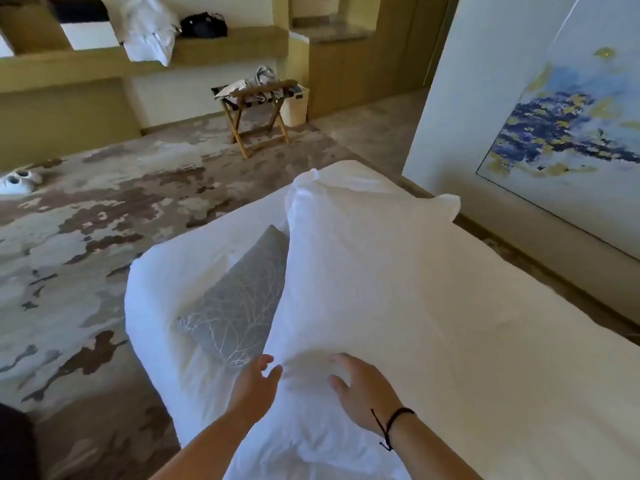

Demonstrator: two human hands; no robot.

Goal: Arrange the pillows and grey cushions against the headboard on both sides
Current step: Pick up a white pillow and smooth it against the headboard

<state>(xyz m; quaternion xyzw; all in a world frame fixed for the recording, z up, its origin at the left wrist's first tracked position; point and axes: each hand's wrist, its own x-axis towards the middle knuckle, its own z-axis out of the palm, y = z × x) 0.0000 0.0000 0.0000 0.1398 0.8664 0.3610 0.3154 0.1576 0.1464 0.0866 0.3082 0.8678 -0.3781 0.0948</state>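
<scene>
A large white pillow (pixel 356 271) stands on the white bed (pixel 519 358), its near end between my hands. My right hand (pixel 363 389) rests on the pillow's near end with fingers spread. My left hand (pixel 256 382) is at the pillow's left edge, fingers loosely extended, touching or just beside it. A grey cushion (pixel 239 303) with a pale branch pattern lies to the left, partly hidden behind the pillow. It rests on another white pillow (pixel 166 282) at the bed's left edge. No headboard is visible.
A patterned carpet (pixel 104 220) spreads left of the bed. A wooden luggage rack (pixel 259 109) with cloth stands beyond, beside a white bin (pixel 296 105). White slippers (pixel 17 181) lie at far left. A wall with a blue painting (pixel 561 133) borders the right.
</scene>
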